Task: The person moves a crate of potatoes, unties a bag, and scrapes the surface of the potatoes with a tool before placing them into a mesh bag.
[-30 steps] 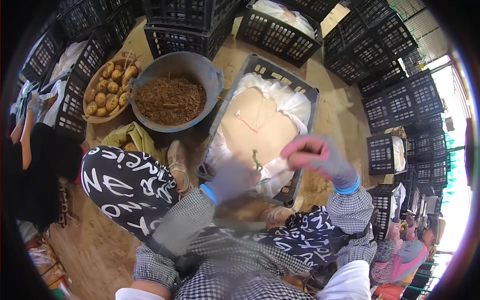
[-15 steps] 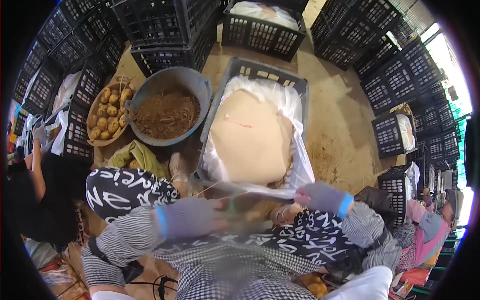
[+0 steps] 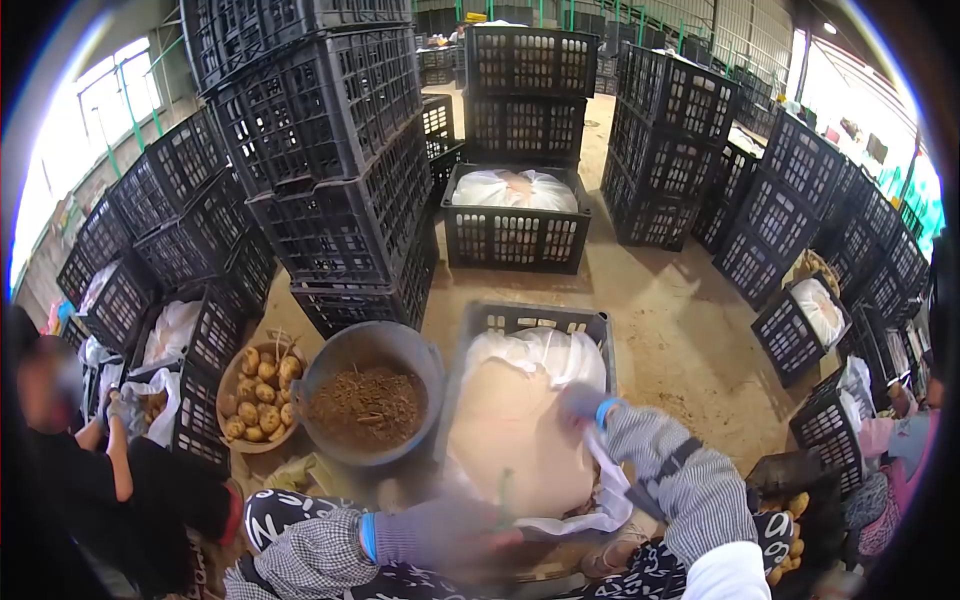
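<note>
Head view looks down on the person's two gloved hands at an open crate [image 3: 500, 318] on the floor [image 3: 660, 370], set close before the legs, apparently so that both arms reach it without stretching. Inside it, a brown sheet [image 3: 520, 440] lies across the top, with a white liner [image 3: 582, 362] gathered around it; the liner seems to wrap the contents, the sheet to cover them. The right hand [image 3: 582, 407] is over the sheet's right side, close to the liner, perhaps to steady that edge. The left hand [image 3: 445, 527] is low at the crate's near-left corner, near a blurred green strand [image 3: 506, 490]. Both hands are smeared, so whether the fingers grip or are spread cannot be told. Just left, a tub [image 3: 405, 350] of soil [image 3: 365, 405] and a basin [image 3: 230, 405] of potatoes [image 3: 266, 392] stand side by side, presumably for easy reach.
</note>
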Motion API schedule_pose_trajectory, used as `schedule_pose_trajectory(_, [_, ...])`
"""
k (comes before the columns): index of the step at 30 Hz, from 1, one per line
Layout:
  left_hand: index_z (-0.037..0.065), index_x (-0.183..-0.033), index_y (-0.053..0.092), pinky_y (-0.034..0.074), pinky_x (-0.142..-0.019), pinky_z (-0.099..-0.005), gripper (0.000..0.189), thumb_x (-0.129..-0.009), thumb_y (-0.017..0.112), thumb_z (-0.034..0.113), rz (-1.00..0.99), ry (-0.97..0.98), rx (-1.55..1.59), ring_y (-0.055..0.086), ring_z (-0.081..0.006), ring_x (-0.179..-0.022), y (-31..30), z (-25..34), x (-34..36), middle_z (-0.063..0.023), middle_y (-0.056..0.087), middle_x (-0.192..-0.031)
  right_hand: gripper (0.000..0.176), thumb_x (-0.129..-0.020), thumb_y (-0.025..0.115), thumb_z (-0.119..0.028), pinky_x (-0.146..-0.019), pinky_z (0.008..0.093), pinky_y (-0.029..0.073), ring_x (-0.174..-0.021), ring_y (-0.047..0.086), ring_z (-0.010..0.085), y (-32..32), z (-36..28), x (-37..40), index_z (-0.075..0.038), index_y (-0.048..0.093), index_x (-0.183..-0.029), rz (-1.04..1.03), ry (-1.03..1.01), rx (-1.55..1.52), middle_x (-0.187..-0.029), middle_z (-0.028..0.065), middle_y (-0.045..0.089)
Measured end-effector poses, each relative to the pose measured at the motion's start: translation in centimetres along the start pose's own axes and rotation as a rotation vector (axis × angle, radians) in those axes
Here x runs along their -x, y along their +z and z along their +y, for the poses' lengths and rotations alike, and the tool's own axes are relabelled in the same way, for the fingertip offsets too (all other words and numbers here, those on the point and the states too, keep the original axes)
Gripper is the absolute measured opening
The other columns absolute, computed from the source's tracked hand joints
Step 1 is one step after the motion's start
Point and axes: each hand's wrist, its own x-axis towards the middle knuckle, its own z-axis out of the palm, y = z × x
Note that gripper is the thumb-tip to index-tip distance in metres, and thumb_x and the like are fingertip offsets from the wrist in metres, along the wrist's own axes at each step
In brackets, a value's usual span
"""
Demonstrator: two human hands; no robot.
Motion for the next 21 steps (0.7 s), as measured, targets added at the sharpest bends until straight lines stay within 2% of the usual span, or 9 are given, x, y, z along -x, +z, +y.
schedule_pose_trajectory(2, [0.008,-0.126,0.054,0.051,-0.078,-0.0395,0.039,-0.094,0.053,0.029,-0.123,-0.23,0.12,0.06,-0.0291,-0.096,-3.4,1.2,-1.5,-0.0143,0.06,-0.111,0.04,-0.081,0.065,-0.025,-0.077,0.0404,0.055,-0.092,0.066,0.0267,-0.9,8.9,-5.0,-0.006,0.061,-0.115,0.611,0.172,0.01,-0.091,0.0152,0.067])
schedule_pose_trajectory(4, [0.007,-0.12,0.056,0.05,-0.076,-0.0394,0.034,-0.095,0.051,0.029,-0.17,-0.351,0.172,0.061,-0.0283,-0.091,-5.0,2.0,-2.4,-0.0136,0.062,-0.103,0.044,-0.09,0.058,-0.025,-0.086,0.0466,0.052,-0.094,0.064,0.028,-6.3,10.1,-3.4,-0.009,0.047,-0.13,0.617,0.378,-0.832,-0.089,0.0108,0.064])
schedule_pose_trajectory(7, [0.007,-0.12,0.057,0.048,-0.081,-0.0389,0.032,-0.096,0.049,0.027,-0.137,-0.376,0.155,0.06,-0.0289,-0.092,-4.6,1.4,-2.1,-0.0134,0.063,-0.101,0.025,-0.096,0.054,-0.022,-0.075,0.0419,0.053,-0.084,0.064,0.0214,-11.2,10.0,3.6,-0.008,0.054,-0.115,0.461,0.384,-1.547,-0.078,0.0039,0.06])
schedule_pose_trajectory(10, [0.011,-0.129,0.059,0.044,-0.095,-0.0355,0.036,-0.095,0.052,0.023,-0.296,-0.446,0.212,0.06,-0.0277,-0.105,-6.4,1.7,-2.9,-0.0112,0.064,-0.118,0.018,-0.093,0.055,-0.019,-0.063,0.0346,0.049,-0.069,0.056,0.0158,-12.8,12.2,5.5,-0.006,0.059,-0.106,0.719,0.517,-1.022,-0.075,0.0016,0.058])
schedule_pose_trajectory(11, [0.014,-0.125,0.063,0.045,-0.095,-0.0361,0.034,-0.093,0.056,0.025,-0.138,-0.449,0.246,0.06,-0.0268,-0.105,-5.2,1.1,-1.6,-0.0096,0.065,-0.118,0.017,-0.092,0.055,-0.017,-0.059,0.0322,0.047,-0.064,0.054,0.0139,-12.9,11.3,5.6,-0.005,0.061,-0.102,0.827,0.561,-0.698,-0.073,0.0009,0.058])
schedule_pose_trajectory(13, [0.014,-0.121,0.065,0.045,-0.095,-0.0381,0.033,-0.092,0.058,0.027,-0.108,-0.469,0.202,0.059,-0.0274,-0.105,-4.7,0.7,-0.5,-0.0077,0.064,-0.119,0.015,-0.091,0.056,-0.015,-0.051,0.0274,0.044,-0.054,0.049,0.0101,-12.7,5.2,5.8,-0.004,0.064,-0.096,0.869,0.311,-0.521,-0.071,-0.0006,0.056])
schedule_pose_trajectory(15, [0.014,-0.118,0.066,0.045,-0.095,-0.0392,0.031,-0.092,0.058,0.028,-0.048,-0.397,0.121,0.059,-0.0276,-0.105,-3.2,0.2,0.2,-0.0068,0.062,-0.121,0.019,-0.09,0.055,-0.017,-0.052,0.0226,0.044,-0.057,0.052,0.0076,-10.3,-2.2,5.1,-0.004,0.067,-0.098,0.502,-0.014,-0.741,-0.071,-0.0009,0.058])
schedule_pose_trajectory(17, [0.014,-0.115,0.067,0.045,-0.094,-0.0396,0.029,-0.091,0.058,0.028,-0.019,-0.332,0.07,0.058,-0.0268,-0.104,-2.4,-0.2,0.5,-0.0061,0.062,-0.121,0.02,-0.09,0.056,-0.018,-0.054,0.0223,0.046,-0.062,0.055,0.007,-7.0,-7.3,3.2,-0.007,0.068,-0.102,0.114,0.068,-0.575,-0.075,-0.0001,0.061])
schedule_pose_trajectory(21, [0.013,-0.109,0.066,0.044,-0.094,-0.0385,0.026,-0.091,0.058,0.031,-0.09,-0.34,0.007,0.057,-0.0233,-0.104,-3.0,-0.3,0.0,-0.0059,0.061,-0.115,0.025,-0.087,0.052,-0.012,-0.07,0.0314,0.051,-0.085,0.065,0.0215,-4.0,-10.3,-6.4,-0.01,0.068,-0.105,0.11,-0.023,0.472,-0.089,0.009,0.067])
